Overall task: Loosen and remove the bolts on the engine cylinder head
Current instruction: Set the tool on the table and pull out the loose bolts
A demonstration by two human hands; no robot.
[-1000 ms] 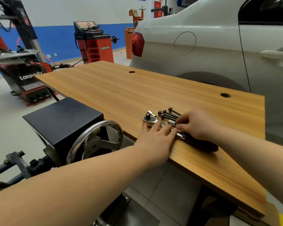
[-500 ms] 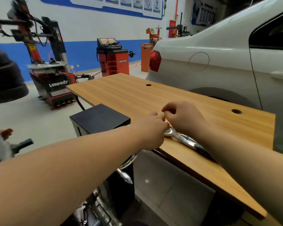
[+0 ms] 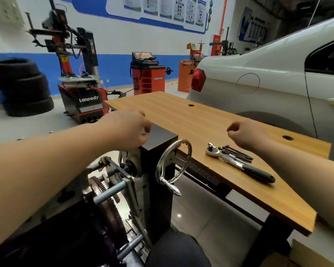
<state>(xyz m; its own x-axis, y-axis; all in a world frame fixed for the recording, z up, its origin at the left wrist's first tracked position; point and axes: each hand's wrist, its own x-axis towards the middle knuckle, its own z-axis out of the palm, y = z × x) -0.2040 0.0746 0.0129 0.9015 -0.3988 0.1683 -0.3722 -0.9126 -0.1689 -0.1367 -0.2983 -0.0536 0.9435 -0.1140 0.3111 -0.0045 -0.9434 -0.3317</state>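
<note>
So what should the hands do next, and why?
Probably the right hand should drop and pick up the ratchet. It lies free on the table beside the bolts, and both hands hover holding nothing I can see.

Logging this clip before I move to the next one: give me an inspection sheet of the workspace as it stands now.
Surface: wooden table, two round holes in its top.
Job's things: ratchet wrench lying flat on the table; removed bolts bunched beside its head.
Clutter: nothing seen.
Hands: left hand over the black box, fingers curled, contents unclear; right hand raised above the table, fingers curled, holding nothing visible.
Cables: red hose on the floor behind.
Surroundings: engine stand handwheel, white car, tyre changer, stacked tyres.
</note>
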